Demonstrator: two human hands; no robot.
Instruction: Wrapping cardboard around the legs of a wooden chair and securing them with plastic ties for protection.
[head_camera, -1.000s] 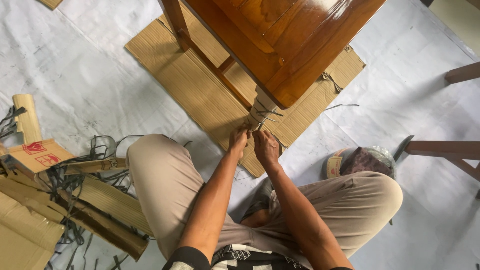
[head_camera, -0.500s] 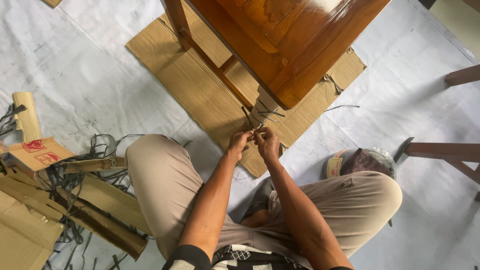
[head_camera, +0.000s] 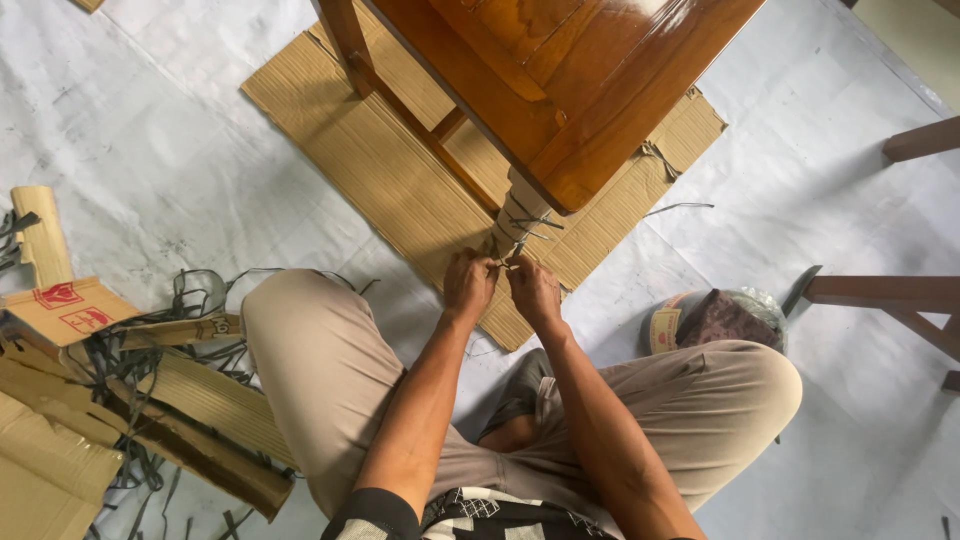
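Observation:
I sit cross-legged on the floor in front of a glossy brown wooden table (head_camera: 570, 90). Its near leg (head_camera: 520, 215) is wrapped in pale cardboard bound with thin dark strapping (head_camera: 528, 225). My left hand (head_camera: 468, 282) and my right hand (head_camera: 533, 290) meet at the foot of that leg, fingers pinched on the ends of the strapping. The table stands on a sheet of corrugated cardboard (head_camera: 390, 170).
Torn cardboard pieces (head_camera: 120, 400) and loose dark strapping scraps (head_camera: 195, 295) pile up at my left. A tape roll with a dark cloth (head_camera: 715, 320) lies by my right knee. Other wooden furniture legs (head_camera: 880, 295) stand at the right, on a white floor sheet (head_camera: 150, 150).
Both hands have shifted slightly lower and left at the wrapped leg while still working the strapping ends. The view has tilted a little.

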